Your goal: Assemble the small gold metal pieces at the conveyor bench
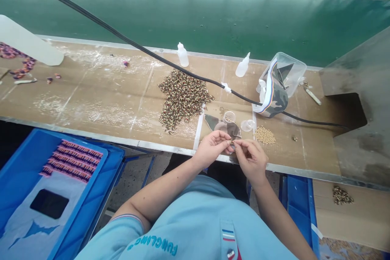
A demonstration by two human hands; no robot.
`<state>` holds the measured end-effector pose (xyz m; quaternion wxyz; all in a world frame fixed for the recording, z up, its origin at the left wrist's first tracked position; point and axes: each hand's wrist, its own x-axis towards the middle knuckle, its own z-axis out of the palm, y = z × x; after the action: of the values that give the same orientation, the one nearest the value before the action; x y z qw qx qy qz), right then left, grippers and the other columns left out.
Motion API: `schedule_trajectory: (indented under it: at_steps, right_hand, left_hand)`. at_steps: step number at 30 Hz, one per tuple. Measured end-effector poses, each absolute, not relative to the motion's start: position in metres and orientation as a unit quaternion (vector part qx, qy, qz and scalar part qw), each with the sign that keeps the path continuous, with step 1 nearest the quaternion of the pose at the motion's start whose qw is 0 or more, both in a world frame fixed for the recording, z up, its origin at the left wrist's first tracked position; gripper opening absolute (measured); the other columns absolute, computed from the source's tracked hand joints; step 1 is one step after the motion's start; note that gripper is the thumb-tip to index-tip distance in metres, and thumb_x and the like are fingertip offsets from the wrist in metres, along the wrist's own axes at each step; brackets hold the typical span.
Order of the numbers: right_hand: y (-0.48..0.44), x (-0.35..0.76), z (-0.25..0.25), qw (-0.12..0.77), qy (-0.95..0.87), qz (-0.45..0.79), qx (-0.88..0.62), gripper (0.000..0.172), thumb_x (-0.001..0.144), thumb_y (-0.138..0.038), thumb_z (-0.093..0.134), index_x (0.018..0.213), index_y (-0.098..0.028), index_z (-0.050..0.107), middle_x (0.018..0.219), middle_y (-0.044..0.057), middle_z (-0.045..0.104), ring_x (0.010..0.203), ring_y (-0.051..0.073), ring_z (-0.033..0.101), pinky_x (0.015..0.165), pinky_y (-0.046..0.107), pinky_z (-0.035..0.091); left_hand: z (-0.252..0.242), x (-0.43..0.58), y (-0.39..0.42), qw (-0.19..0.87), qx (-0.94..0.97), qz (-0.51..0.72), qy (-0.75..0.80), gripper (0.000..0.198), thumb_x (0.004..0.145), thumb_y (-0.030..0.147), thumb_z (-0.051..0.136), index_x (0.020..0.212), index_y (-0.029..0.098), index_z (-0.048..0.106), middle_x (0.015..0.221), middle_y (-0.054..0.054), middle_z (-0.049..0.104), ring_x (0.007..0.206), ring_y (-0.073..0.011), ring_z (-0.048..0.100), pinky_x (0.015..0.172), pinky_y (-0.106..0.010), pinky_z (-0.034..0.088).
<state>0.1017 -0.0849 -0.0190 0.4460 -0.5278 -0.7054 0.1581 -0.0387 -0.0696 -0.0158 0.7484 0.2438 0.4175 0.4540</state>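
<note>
Pinching tiny metal piece (pixel 231 142) between fingertips of left hand (pixel 211 149) and right hand (pixel 251 161); piece mostly hidden, shape unclear.

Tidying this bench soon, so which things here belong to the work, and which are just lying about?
In the work: left hand, right hand, tiny gold-coloured piece pinched between them, camouflage fabric beneath, small clear cups, tan beads.
Lying about: heap of patterned pieces, white dropper bottles, clear plastic box, blue crate, black cable.
</note>
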Motion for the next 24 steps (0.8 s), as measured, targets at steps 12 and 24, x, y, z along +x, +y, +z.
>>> schedule_trajectory:
  at_steps: [12, 24]
  right_hand:
    - [-0.0802, 0.1042, -0.0217, 0.408, -0.732, 0.158, -0.522, 0.011, 0.09, -0.021, 0.05, 0.082, -0.02, 0.057, 0.076, 0.002, 0.06, 0.066, 0.013, 0.056, 0.055, 0.025, 0.045]
    - [-0.0828, 0.1004, -0.024, 0.405, -0.728, 0.145, -0.534, 0.008, 0.089, -0.018, 0.051, 0.084, -0.02, 0.056, 0.078, 0.001, 0.06, 0.069, 0.013, 0.057, 0.058, 0.025, 0.046]
  left_hand:
    - [-0.0126, -0.0389, -0.0691, 0.749, 0.242, 0.44, 0.433, 0.029, 0.065, 0.027, 0.077, 0.078, 0.012, 0.056, 0.058, 0.001, 0.064, 0.056, -0.0093, 0.062, 0.056, -0.02, 0.049]
    - [-0.0096, -0.0402, -0.0678, 0.754, 0.231, 0.43, 0.44, 0.022, 0.067, 0.021, 0.075, 0.076, 0.012, 0.056, 0.055, 0.001, 0.063, 0.052, -0.0082, 0.06, 0.053, -0.018, 0.046]
